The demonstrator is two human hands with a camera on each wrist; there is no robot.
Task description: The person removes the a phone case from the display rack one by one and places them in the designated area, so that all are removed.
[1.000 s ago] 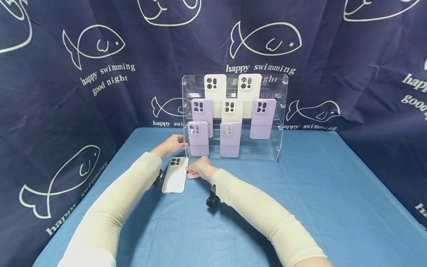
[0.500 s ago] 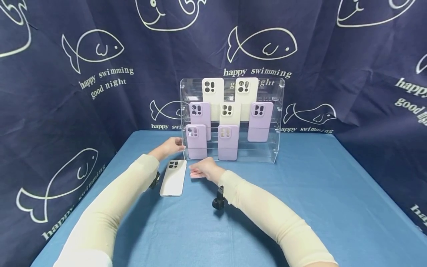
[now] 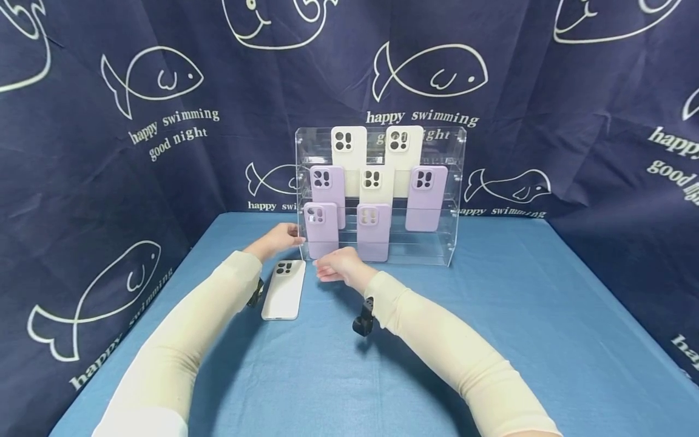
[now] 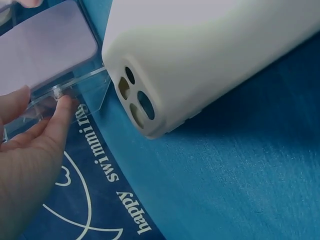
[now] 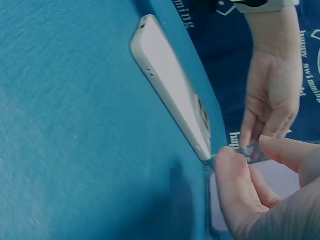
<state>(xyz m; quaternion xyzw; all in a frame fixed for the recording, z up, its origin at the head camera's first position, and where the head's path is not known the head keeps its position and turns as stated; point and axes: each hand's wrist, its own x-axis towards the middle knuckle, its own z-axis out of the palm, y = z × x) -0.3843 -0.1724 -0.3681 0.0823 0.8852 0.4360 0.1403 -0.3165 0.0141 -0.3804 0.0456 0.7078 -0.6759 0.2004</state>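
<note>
My left hand (image 3: 280, 240) touches the left side panel of a clear acrylic display stand (image 3: 420, 250), its thumb and fingers right at the panel's edge. Just in front of it, a white phone case (image 3: 283, 291) lies on the table, camera cutouts toward the stand. My right hand (image 3: 342, 266) is at the stand's lower front, overlapping the foot of a lilac phone case (image 3: 322, 227) in the head view. Thumb and fingers of that hand (image 5: 265, 195) are apart with nothing between them. The white case (image 5: 167, 82) lies beside it in the right wrist view.
More cases stand on the tiers: white cases (image 3: 349, 152) at the top, a white one (image 3: 377, 191) mid-tier between lilac ones (image 3: 426, 200), and another lilac case (image 3: 374, 237) low in the middle. A navy fish-print curtain (image 3: 229, 79) closes off the back of the blue table (image 3: 508, 315).
The right hand has left the right edge of the white phone case and moved right and toward the stand. The left hand stays at the stand's side; the white case lies in place.
</note>
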